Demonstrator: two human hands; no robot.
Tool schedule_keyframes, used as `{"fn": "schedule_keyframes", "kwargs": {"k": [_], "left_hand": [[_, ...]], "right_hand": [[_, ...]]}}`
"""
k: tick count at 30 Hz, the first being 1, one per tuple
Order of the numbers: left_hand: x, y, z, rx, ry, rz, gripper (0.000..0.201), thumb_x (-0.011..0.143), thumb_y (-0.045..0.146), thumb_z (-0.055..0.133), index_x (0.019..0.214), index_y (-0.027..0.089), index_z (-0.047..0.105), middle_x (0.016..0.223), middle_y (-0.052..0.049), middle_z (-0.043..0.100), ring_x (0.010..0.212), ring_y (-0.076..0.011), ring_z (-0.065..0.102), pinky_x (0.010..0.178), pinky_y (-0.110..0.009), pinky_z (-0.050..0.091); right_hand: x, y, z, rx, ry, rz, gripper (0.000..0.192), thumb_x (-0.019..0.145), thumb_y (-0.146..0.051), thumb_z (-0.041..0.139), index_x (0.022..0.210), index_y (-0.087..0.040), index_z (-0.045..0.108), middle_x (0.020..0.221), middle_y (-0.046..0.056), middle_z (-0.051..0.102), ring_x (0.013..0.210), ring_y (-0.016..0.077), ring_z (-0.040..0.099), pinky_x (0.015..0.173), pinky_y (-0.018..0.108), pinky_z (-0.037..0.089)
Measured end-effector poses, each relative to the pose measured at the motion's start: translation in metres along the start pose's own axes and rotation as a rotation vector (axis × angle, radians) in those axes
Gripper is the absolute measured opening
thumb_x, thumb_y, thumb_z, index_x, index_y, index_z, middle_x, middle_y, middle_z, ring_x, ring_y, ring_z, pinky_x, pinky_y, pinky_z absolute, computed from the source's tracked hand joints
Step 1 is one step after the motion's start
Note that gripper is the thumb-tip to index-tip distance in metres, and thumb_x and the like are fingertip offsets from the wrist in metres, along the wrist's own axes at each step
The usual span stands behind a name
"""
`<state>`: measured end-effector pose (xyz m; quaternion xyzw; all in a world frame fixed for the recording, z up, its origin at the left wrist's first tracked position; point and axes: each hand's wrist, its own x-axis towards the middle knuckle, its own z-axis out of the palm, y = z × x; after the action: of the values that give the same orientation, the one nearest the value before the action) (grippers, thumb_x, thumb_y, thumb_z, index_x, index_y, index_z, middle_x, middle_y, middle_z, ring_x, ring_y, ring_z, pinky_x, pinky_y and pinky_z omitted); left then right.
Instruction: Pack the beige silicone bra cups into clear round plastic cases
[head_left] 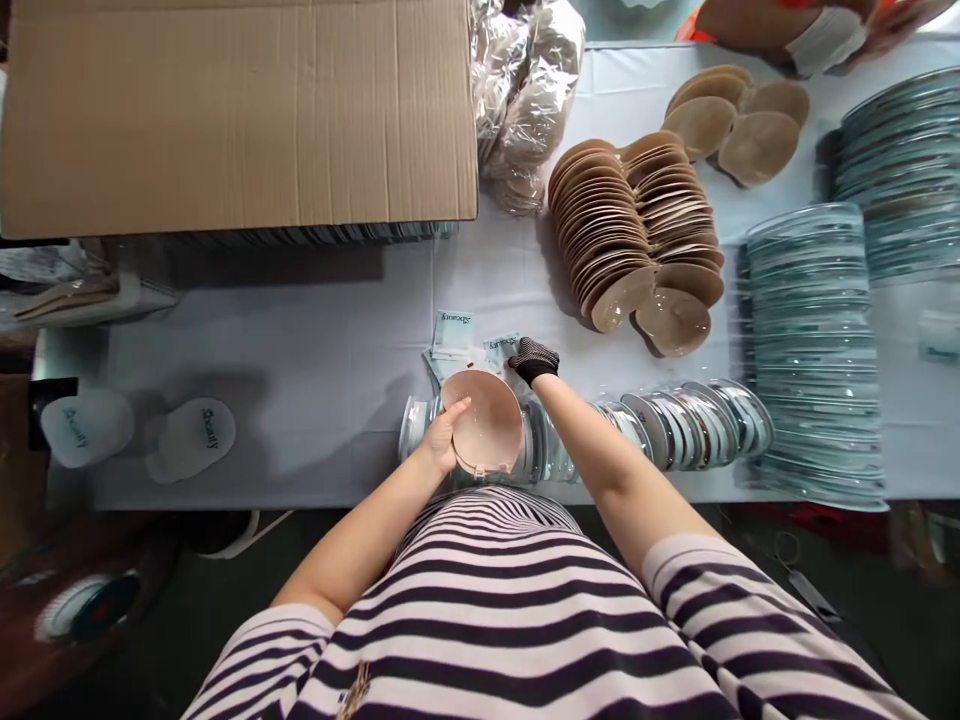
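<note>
Beige and smooth, the shallow cup sits hollow side up in my left hand, fingers curled round its rim, just above the desk edge. Beyond it, my gloved right hand pinches a small printed packet.

A table covered in pale cloth carries a cardboard box at its far left, stacked beige cups mid-far, clear plastic lids piled toward the right edge, and printed packets near the front edge.
</note>
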<state>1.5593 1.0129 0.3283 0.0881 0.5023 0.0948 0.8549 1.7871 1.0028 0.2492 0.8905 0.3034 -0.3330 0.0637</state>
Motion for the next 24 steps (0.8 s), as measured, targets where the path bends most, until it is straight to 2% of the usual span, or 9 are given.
{"fn": "schedule_keyframes", "kwargs": {"k": [2, 4, 8, 10, 12, 15, 19, 21, 24], "left_hand": [[0.009, 0.005, 0.005, -0.031, -0.013, -0.005, 0.046, 0.069, 0.032, 0.077, 0.111, 0.018, 0.064, 0.105, -0.01, 0.075, 0.109, -0.0302, 0.068, 0.099, -0.048, 0.053], [0.018, 0.009, 0.008, -0.027, -0.01, 0.0, 0.046, 0.069, 0.032, 0.077, 0.111, 0.018, 0.063, 0.105, -0.011, 0.075, 0.108, -0.0308, 0.068, 0.099, -0.049, 0.053], [0.038, 0.011, 0.009, 0.07, 0.118, 0.105, 0.041, 0.062, 0.018, 0.079, 0.1, 0.015, 0.065, 0.092, -0.008, 0.076, 0.099, -0.0281, 0.071, 0.097, -0.045, 0.053], [0.046, 0.009, 0.012, 0.122, 0.137, 0.135, 0.038, 0.058, 0.011, 0.076, 0.095, 0.013, 0.066, 0.087, -0.007, 0.076, 0.095, -0.0275, 0.071, 0.096, -0.044, 0.054], [0.049, 0.007, 0.018, 0.151, 0.113, 0.148, 0.038, 0.058, 0.009, 0.074, 0.095, 0.014, 0.066, 0.087, -0.006, 0.076, 0.096, -0.0275, 0.071, 0.095, -0.043, 0.054], [0.04, 0.0, 0.035, 0.166, -0.031, 0.189, 0.041, 0.068, 0.025, 0.074, 0.107, 0.018, 0.067, 0.101, -0.007, 0.076, 0.107, -0.0276, 0.068, 0.097, -0.04, 0.053], [0.014, -0.02, 0.053, 0.155, -0.355, 0.194, 0.065, 0.079, 0.064, 0.064, 0.127, 0.021, 0.061, 0.117, -0.01, 0.073, 0.117, -0.0297, 0.064, 0.1, -0.042, 0.051], [0.004, -0.035, 0.057, 0.151, -0.341, 0.209, 0.062, 0.074, 0.056, 0.074, 0.122, 0.019, 0.064, 0.108, -0.009, 0.075, 0.11, -0.0287, 0.067, 0.098, -0.041, 0.052], [-0.006, -0.057, 0.057, 0.134, -0.126, 0.267, 0.042, 0.071, 0.033, 0.081, 0.107, 0.016, 0.068, 0.095, -0.008, 0.076, 0.096, -0.0256, 0.072, 0.094, -0.04, 0.055]], "right_hand": [[0.001, 0.002, -0.002, 0.046, 0.033, -0.041, 0.033, 0.086, -0.04, 0.058, 0.109, -0.019, 0.068, 0.12, 0.016, 0.066, 0.11, 0.0295, 0.06, 0.089, 0.038, 0.045], [-0.002, 0.011, -0.014, 0.145, 0.128, -0.064, 0.032, 0.087, -0.042, 0.054, 0.101, -0.019, 0.072, 0.121, 0.015, 0.065, 0.108, 0.0275, 0.06, 0.087, 0.035, 0.046], [-0.037, 0.04, -0.058, 0.477, 0.258, -0.129, 0.037, 0.086, -0.048, 0.053, 0.089, -0.016, 0.071, 0.093, 0.009, 0.07, 0.088, 0.0226, 0.061, 0.08, 0.033, 0.048], [-0.071, 0.051, -0.078, 0.733, 0.211, -0.207, 0.042, 0.086, -0.053, 0.053, 0.093, -0.015, 0.071, 0.085, 0.007, 0.07, 0.083, 0.0227, 0.062, 0.077, 0.034, 0.049], [-0.106, 0.055, -0.087, 0.958, 0.096, -0.312, 0.047, 0.086, -0.057, 0.054, 0.103, -0.016, 0.07, 0.092, 0.007, 0.072, 0.085, 0.0237, 0.064, 0.078, 0.036, 0.051], [-0.139, 0.05, -0.077, 0.967, 0.059, -0.41, 0.04, 0.084, -0.052, 0.06, 0.101, -0.018, 0.072, 0.121, 0.011, 0.068, 0.105, 0.0264, 0.064, 0.09, 0.04, 0.051], [-0.149, 0.046, -0.043, 0.568, 0.295, -0.402, 0.019, 0.081, -0.036, 0.067, 0.078, -0.017, 0.07, 0.141, 0.015, 0.056, 0.129, 0.0302, 0.051, 0.109, 0.045, 0.041], [-0.156, 0.05, -0.028, 0.527, 0.395, -0.426, 0.02, 0.079, -0.034, 0.07, 0.09, -0.017, 0.07, 0.139, 0.017, 0.057, 0.13, 0.0316, 0.05, 0.112, 0.048, 0.038], [-0.18, 0.069, -0.007, 0.864, 0.544, -0.467, 0.058, 0.077, -0.045, 0.074, 0.125, -0.018, 0.058, 0.139, 0.018, 0.055, 0.125, 0.0308, 0.056, 0.108, 0.049, 0.044]]}}
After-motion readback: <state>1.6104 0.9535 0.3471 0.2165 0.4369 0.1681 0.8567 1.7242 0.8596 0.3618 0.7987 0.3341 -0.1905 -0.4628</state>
